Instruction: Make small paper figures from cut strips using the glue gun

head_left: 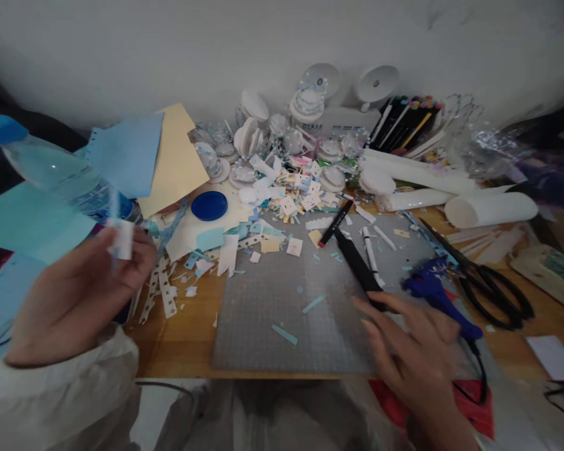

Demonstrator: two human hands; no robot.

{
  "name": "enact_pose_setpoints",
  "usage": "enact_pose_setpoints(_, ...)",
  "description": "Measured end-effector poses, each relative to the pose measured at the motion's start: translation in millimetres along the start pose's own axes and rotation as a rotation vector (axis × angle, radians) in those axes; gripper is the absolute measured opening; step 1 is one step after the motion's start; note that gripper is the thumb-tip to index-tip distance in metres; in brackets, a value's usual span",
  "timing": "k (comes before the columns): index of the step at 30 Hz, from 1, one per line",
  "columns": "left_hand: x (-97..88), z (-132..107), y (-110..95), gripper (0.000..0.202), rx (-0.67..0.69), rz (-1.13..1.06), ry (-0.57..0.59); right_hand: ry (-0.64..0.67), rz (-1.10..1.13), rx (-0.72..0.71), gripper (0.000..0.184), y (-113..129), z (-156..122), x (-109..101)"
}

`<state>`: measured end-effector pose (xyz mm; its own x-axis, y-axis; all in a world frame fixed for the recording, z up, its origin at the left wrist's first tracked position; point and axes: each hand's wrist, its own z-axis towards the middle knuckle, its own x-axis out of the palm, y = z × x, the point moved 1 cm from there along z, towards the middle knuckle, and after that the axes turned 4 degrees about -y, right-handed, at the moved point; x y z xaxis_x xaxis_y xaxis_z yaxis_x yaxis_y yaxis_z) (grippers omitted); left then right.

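Raised at the left, my left hand pinches a small piece of white paper between thumb and fingers; motion blurs it slightly. My right hand is over the right side of the grey cutting mat, fingers stretched out and apart. Its fingertips are at the rear end of a black utility-knife-shaped tool, which lies on the mat; whether they press on it is hard to tell. Against the tool's front end rests a black marker with red ends. A white pen lies alongside.
Right of the mat are a blue glue gun and black-handled scissors. Paper scraps pile up at the back beside white foam shapes. A water bottle leans at the left, near a blue lid. Paper rolls lie right.
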<state>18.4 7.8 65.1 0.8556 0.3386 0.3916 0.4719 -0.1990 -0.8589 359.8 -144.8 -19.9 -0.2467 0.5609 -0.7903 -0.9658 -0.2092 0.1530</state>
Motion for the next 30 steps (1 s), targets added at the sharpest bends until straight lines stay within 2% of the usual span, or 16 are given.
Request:
enact_pose_setpoints(1, 5.7, -1, 10, 0.02, -0.079, 0.056, 0.062, -0.041, -0.03, 0.003, 0.026, 0, -4, -7)
enact_pose_setpoints(3, 15.1, -3, 34, 0.009, -0.123, 0.273, 0.254, -0.066, -0.048, -0.038, 0.034, 7, -11, -14)
enact_pose_setpoints(5, 20.3, -3, 61, 0.023, -0.135, 0.36, 0.337, 0.016, 0.006, -0.137, 0.037, 21, -17, -9)
enact_pose_setpoints(6, 22.8, -4, 73, 0.021, -0.035, 0.466, 0.423, 0.089, 0.045, -0.186, 0.04, 30, -19, -3)
enact_pose_setpoints(8, 26.6, -6, 96, 0.023, -0.01, 0.558, 0.51, 0.214, 0.109, -0.246, 0.048, 47, -22, 12)
enact_pose_setpoints(9, 28.9, -8, 106, 0.023, 0.056, 0.68, 0.585, 0.239, 0.127, -0.241, 0.05, 55, -24, 19)
enact_pose_setpoints(12, 34.7, -16, 128, 0.018, 0.246, 0.92, 0.744, 0.23, 0.158, -0.184, 0.037, 68, -28, 31)
enact_pose_setpoints(14, 36.4, -20, 140, 0.016, 0.294, 0.962, 0.804, 0.188, 0.187, -0.156, 0.023, 69, -32, 33)
enact_pose_setpoints(19, 36.9, -23, 152, 0.016, 0.423, 1.028, 0.833, 0.117, 0.278, -0.116, 0.019, 67, -46, 33)
enact_pose_setpoints(23, 37.5, -24, 139, 0.013, 0.554, 1.059, 0.844, 0.166, 0.366, -0.102, 0.018, 66, -54, 36)
enact_pose_setpoints(25, 34.3, -27, 128, 0.013, 0.631, 1.061, 0.796, 0.199, 0.404, -0.097, 0.021, 63, -58, 37)
enact_pose_setpoints(27, 26.9, -33, 118, 0.016, 0.678, 1.029, 0.7, 0.208, 0.422, -0.1, 0.026, 59, -59, 36)
enact_pose_setpoints(30, 11.3, -47, 108, 0.017, 0.658, 0.948, 0.585, 0.224, 0.465, -0.079, 0.022, 53, -58, 30)
